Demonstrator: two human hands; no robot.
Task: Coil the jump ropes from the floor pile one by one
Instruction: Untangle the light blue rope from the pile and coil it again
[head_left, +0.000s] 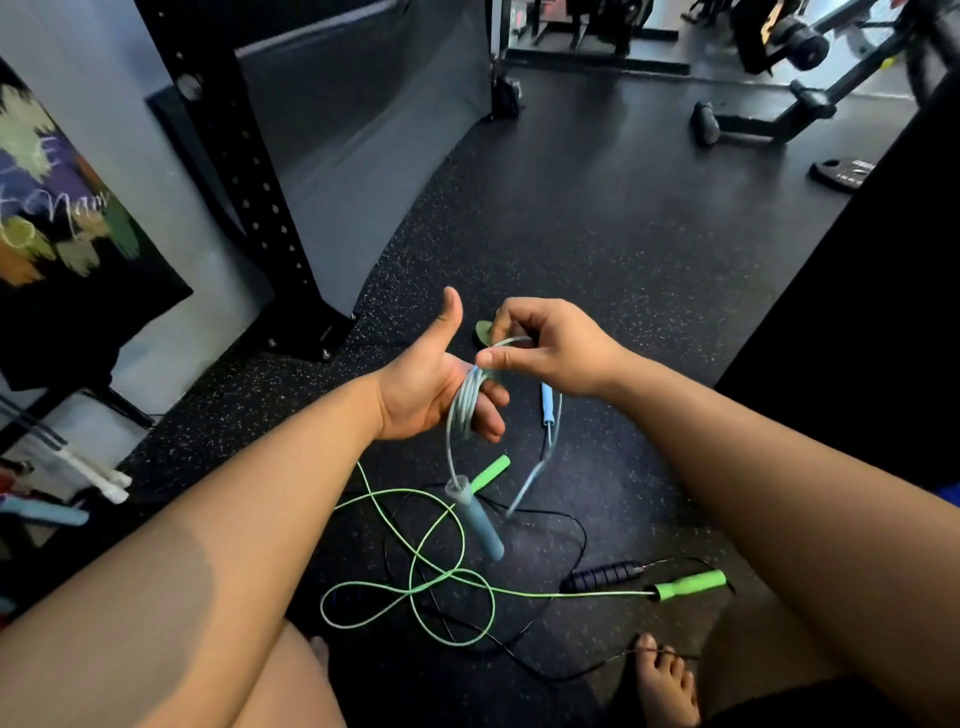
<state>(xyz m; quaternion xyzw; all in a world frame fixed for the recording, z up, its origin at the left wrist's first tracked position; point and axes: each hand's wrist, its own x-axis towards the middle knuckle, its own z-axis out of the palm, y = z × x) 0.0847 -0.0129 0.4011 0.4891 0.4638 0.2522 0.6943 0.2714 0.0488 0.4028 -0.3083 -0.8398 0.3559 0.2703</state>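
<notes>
A pale blue jump rope (462, 410) is wound in several loops round the fingers of my left hand (431, 384), whose thumb points up. My right hand (540, 348) pinches the rope's free run just above those loops. One blue handle (475, 519) hangs below my left hand; the other blue handle (548, 402) dangles under my right hand. On the floor lie a green jump rope (415, 577) in loose loops with green handles (688, 584) and a thin black jump rope (576, 530) with a dark ribbed handle (605, 576).
Black speckled rubber floor (597, 249) stretches ahead. A black rack upright (249, 171) stands at the left by the wall. Gym machines and a weight plate (841, 174) sit at the far right. My bare foot (667, 686) rests by the black rope.
</notes>
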